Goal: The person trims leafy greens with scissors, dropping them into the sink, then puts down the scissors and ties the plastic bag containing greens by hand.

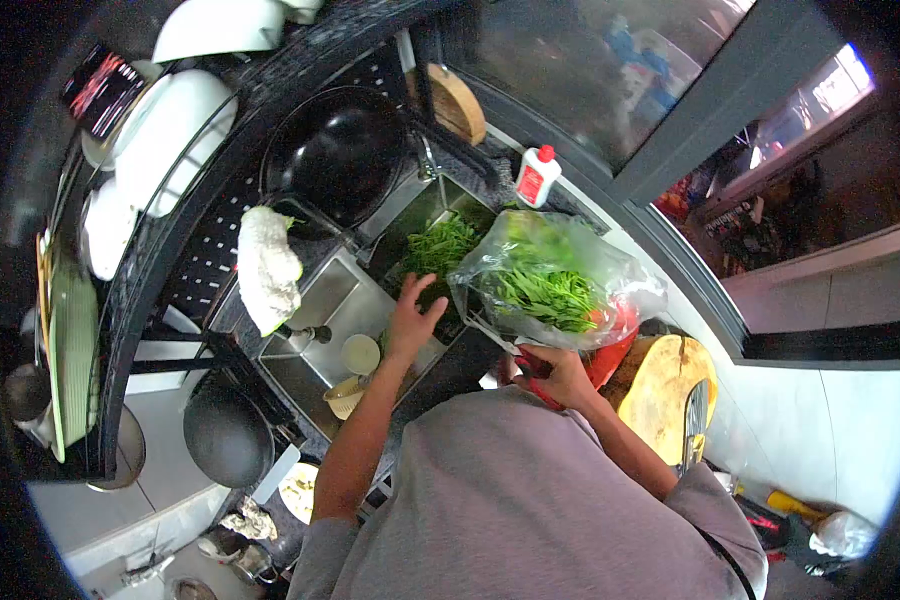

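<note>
My left hand is over the sink, its fingers apart, just in front of the leafy greens in the far basin. Nothing shows in its grasp. My right hand is closed around the red and black handles of a pair of scissors, whose blades point toward the sink. Beyond the scissors lies a clear plastic bag with more leafy greens inside. A red thing, partly covered by the bag, sits close to my right hand.
The near steel basin holds a small pale bowl and a yellowish cup. A black wok stands behind it. A white bottle with a red cap is by the window. At right is a wooden block; a dish rack rises at left.
</note>
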`<state>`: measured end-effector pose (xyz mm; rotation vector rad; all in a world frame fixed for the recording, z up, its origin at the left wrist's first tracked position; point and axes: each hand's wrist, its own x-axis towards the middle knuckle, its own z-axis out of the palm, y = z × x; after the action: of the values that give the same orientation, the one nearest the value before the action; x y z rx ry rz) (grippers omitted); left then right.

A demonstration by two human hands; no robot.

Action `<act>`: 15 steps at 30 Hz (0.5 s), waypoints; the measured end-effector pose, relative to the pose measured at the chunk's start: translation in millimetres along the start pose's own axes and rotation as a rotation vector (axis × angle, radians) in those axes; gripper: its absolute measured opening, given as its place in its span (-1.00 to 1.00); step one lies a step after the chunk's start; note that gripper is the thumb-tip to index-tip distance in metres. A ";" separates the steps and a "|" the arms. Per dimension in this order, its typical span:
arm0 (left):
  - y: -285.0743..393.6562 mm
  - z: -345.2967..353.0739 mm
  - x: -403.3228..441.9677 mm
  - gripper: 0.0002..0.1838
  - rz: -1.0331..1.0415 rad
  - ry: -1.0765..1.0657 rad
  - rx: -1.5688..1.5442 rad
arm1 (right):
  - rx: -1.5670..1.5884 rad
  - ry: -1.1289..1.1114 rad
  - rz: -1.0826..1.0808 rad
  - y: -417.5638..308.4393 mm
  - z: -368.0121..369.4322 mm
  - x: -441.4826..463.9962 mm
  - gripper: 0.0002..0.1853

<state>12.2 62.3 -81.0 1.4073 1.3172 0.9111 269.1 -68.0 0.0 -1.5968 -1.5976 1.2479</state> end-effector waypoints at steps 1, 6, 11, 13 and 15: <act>17.7 5.1 -2.3 -0.61 0.151 -0.104 0.064 | 0.055 0.057 -0.015 12.2 -3.8 -5.8 -0.50; 73.5 71.1 -0.9 -0.85 0.381 -0.338 0.157 | -0.049 0.193 0.093 33.4 -30.1 -38.0 -0.50; 55.7 148.9 11.1 -0.85 0.558 -0.501 0.312 | 0.160 0.266 0.239 34.6 -44.8 -57.7 -0.50; 41.9 174.9 12.9 -0.83 0.577 -0.525 0.384 | 0.207 0.286 0.231 35.6 -46.9 -62.1 -0.49; 36.0 194.7 11.6 -0.81 0.590 -0.550 0.453 | 0.184 0.315 0.184 33.5 -47.2 -68.4 -0.50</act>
<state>209.3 45.6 -96.5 2.2758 0.7093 0.5217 335.4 -128.0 5.3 -1.7492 -1.1319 1.1303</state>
